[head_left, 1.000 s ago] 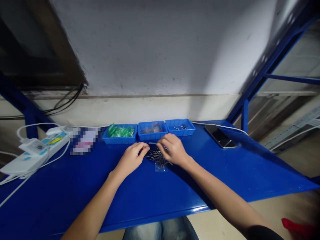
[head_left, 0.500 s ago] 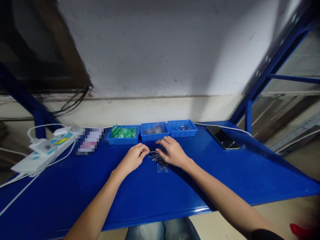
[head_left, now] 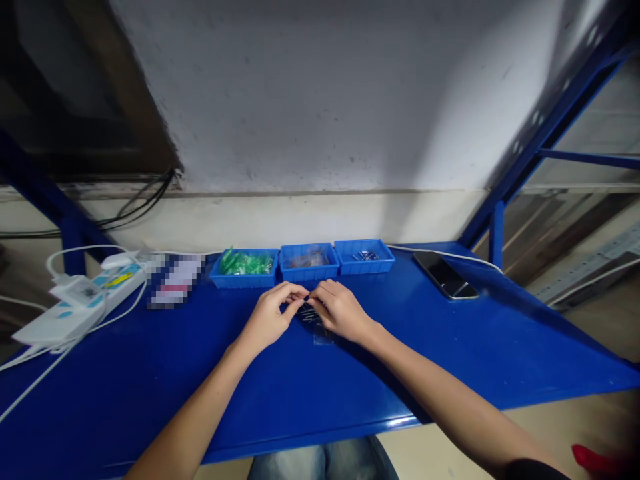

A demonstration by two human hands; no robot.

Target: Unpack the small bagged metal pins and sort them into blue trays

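My left hand (head_left: 274, 312) and my right hand (head_left: 341, 309) meet fingertip to fingertip above the middle of the table. The left thumb and fingers are closed in a pinch at a small dark bit (head_left: 307, 299), probably the end of the thin metal rod held earlier. Right fingers are also closed together at that spot, hiding what they hold. Just below the fingertips lies a pile of thin metal rods (head_left: 307, 315), partly covered by my right hand. A small clear plastic bag (head_left: 324, 338) lies at the near side of the pile.
Along the back stand three blue bins: one with green packets (head_left: 214, 279), one with clear plastic pieces (head_left: 310, 273), one with small metal pieces (head_left: 363, 267). A phone (head_left: 446, 275) lies right; a white power strip (head_left: 75, 313) with cables and a blurred card (head_left: 176, 281) lie left.
My right hand has moved left and its fingers have closed, meeting the left fingertips. The thin rod that stuck out from my left fingers is now mostly hidden.
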